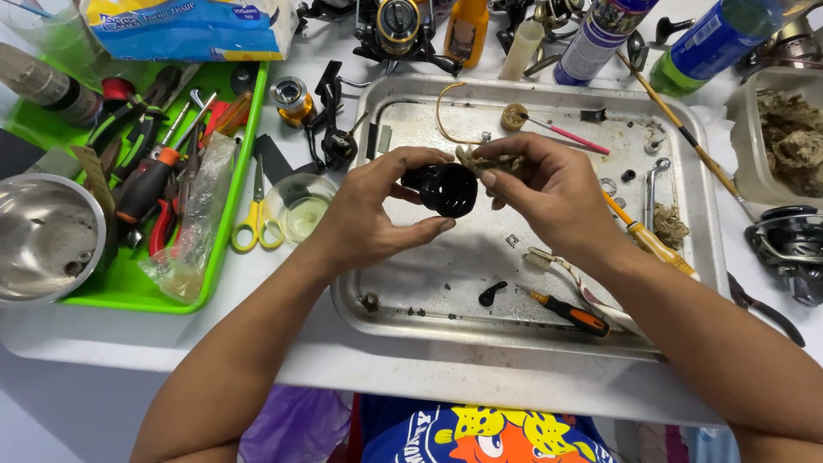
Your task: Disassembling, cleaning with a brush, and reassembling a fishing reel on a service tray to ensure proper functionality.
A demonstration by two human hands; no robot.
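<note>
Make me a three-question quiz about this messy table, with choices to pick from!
1. Where do the yellow-handled scissors lie?
A. in the metal tray
B. between the green tray and the metal tray
C. in the steel bowl

2. What colour is the round part in the left hand?
A. black
B. red
C. white

3. What is the right hand doing?
A. resting flat
B. holding scissors
C. pinching a dirty wad by the round part

Answers: 1 B, they lie on the white table between the green tray and the metal tray. 2 A, it looks glossy black. 3 C, its fingertips grip the wad.
</note>
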